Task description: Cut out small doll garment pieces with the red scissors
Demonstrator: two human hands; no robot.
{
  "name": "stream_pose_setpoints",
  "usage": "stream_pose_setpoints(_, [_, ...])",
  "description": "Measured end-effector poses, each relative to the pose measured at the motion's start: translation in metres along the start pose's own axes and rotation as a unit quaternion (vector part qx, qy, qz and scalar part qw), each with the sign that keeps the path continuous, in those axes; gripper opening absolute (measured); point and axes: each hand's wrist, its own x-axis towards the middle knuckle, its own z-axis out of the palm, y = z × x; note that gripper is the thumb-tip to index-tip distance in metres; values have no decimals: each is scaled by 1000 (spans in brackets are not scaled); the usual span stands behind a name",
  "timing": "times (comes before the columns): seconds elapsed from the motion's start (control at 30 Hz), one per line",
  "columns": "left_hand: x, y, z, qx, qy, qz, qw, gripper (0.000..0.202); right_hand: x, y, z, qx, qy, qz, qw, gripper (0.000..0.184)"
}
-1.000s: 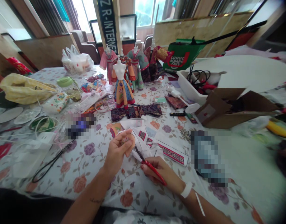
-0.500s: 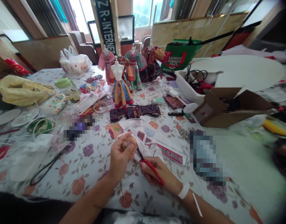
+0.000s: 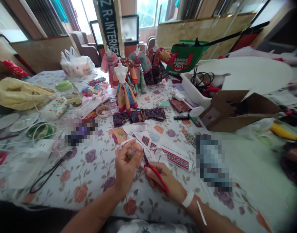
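My left hand (image 3: 125,168) pinches a small orange piece of printed fabric (image 3: 136,154) above the flowered tablecloth (image 3: 90,168). Red-handled scissors (image 3: 154,172) are gripped in my right hand (image 3: 164,181), their dark blades pointing up at the edge of that piece. Just behind lie white cut-out strips with a red patterned band (image 3: 172,157). A white band circles my right wrist.
Small doll mannequins in colourful dresses (image 3: 125,85) stand at the table's middle back, with dark patterned cloth (image 3: 138,116) before them. A brown cardboard box (image 3: 233,111) and white bin of cables (image 3: 199,87) sit right. Yellow bag (image 3: 22,94), power strip (image 3: 27,158) and cords lie left.
Both hands have drifted slightly down and toward me with the fabric and scissors; the scissor blades sit closer to the fabric's edge.
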Motion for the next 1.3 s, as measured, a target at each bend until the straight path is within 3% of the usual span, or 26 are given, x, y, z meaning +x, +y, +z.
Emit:
stream_pose_setpoints(0.9, [-3,0,-3,27,20,6,999,38,-2,0,2,10,26,13,1000,49])
stream_pose_setpoints(1.3, [-2,0,1,-47,-2,8,999,33,0,1,2,10,25,7,1000,50])
